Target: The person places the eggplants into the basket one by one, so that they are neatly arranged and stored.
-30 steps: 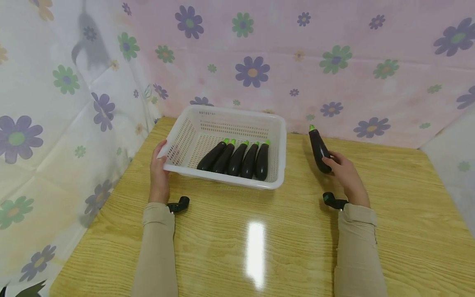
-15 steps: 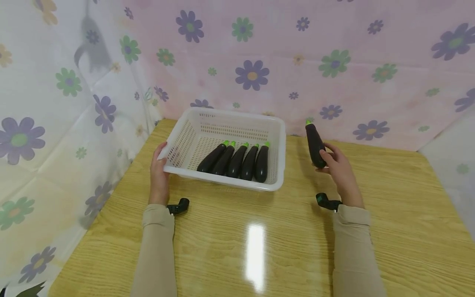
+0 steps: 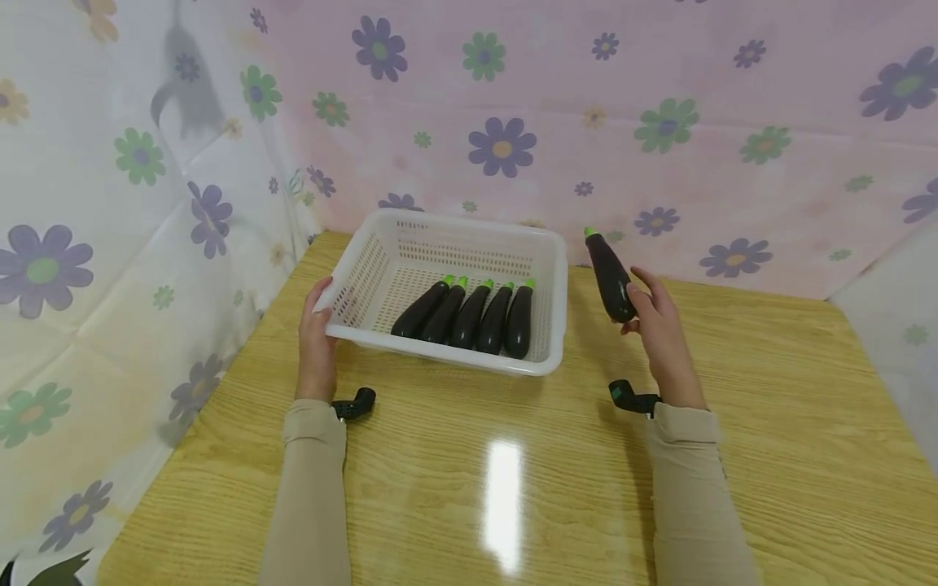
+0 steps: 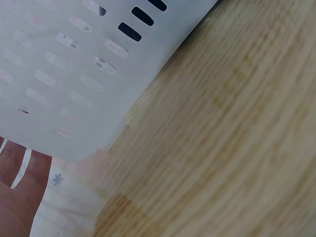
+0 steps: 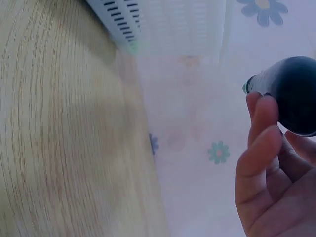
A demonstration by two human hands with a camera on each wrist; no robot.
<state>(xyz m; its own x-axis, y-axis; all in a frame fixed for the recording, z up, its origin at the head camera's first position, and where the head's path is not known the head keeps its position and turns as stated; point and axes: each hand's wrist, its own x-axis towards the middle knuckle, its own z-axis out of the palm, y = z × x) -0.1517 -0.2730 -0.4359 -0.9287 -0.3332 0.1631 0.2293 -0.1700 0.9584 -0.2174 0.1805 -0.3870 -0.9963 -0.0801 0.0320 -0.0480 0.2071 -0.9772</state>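
My right hand (image 3: 662, 346) grips a dark eggplant (image 3: 610, 277) near its thick lower end, its green stem pointing up and to the left. The eggplant is held above the table, to the right of a white plastic basket (image 3: 554, 325). In the right wrist view the fingers (image 5: 256, 163) curl against the eggplant (image 5: 296, 94), seen from its rounded end. My left hand (image 3: 317, 350) holds the basket's left front corner, thumb over the rim. Several eggplants (image 3: 469, 317) lie side by side inside the basket, stems toward the back. The left wrist view shows the basket's slotted wall (image 4: 74, 89).
The wooden table (image 3: 425, 488) carries a bright light reflection in front of the basket. A pink flowered cloth (image 3: 542, 98) stands behind the table, and a white flowered cloth (image 3: 110, 228) runs along the left side.
The right hand has moved left and slightly up with the eggplant, closer to the basket. The left hand and the basket have stayed in place.
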